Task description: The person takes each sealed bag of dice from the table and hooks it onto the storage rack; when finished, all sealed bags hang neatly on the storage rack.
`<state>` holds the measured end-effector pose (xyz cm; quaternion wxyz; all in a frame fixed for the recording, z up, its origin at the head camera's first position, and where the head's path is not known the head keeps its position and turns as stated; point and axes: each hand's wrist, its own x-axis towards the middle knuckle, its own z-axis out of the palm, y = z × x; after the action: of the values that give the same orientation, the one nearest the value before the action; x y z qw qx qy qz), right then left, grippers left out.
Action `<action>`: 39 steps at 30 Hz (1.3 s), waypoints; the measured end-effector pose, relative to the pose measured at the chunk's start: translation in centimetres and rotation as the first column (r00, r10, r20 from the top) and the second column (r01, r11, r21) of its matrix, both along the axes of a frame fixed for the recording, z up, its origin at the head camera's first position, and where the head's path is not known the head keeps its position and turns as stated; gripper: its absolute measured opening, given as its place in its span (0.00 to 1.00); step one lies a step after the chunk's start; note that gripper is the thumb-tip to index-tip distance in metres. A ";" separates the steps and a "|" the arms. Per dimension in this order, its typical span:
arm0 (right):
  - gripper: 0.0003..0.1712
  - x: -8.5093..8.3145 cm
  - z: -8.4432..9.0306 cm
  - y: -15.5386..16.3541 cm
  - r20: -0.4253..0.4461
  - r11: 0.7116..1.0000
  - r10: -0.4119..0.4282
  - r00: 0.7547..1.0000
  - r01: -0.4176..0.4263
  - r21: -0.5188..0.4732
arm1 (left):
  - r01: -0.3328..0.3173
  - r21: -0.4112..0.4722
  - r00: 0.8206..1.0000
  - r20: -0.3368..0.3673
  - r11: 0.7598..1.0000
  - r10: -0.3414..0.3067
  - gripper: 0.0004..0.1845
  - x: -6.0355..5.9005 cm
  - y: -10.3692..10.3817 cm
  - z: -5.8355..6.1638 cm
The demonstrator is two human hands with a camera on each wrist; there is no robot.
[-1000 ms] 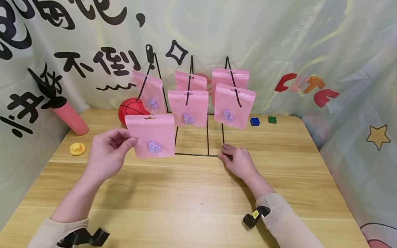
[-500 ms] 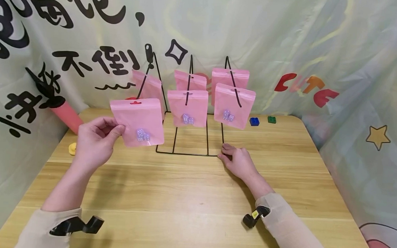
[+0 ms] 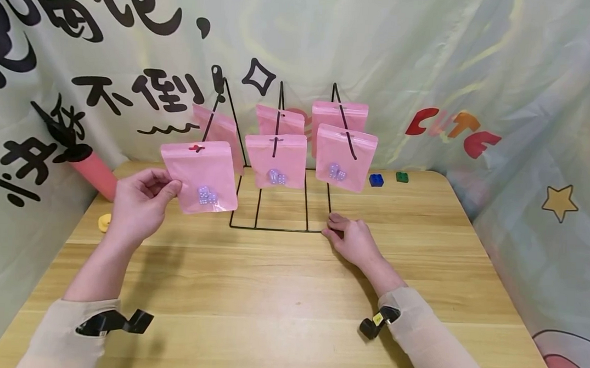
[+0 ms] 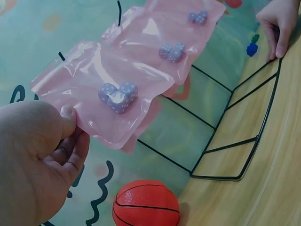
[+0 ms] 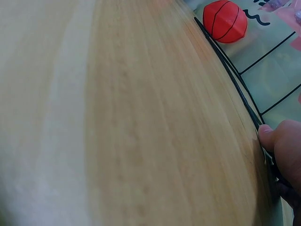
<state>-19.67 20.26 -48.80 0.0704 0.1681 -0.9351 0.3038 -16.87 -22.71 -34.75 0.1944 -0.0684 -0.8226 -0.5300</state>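
Left hand [image 3: 140,207] pinches a pink bag [image 3: 200,175] of dice by its left edge, held up at the wire rack's [image 3: 278,225] left hook. Right hand [image 3: 352,240] presses flat, fingers relaxed, on the rack's front right base corner. Left wrist view shows a red ball [image 4: 146,209] behind the rack, hidden from the head view. Backdrop right of the rack reads "CUTE" [image 3: 453,131].
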 end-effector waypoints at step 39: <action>0.22 0.0 -0.2 0.1 -0.002 1.000 0.011 1.000 -0.011 0.012 | -0.046 -0.040 0.994 0.098 0.998 0.050 0.12 -5.9 0.8 0.5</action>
<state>-19.68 20.41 -48.97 0.0689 0.1743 -0.9360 0.2981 -22.78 -21.94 -34.23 0.1649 -0.0261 -0.8424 -0.5123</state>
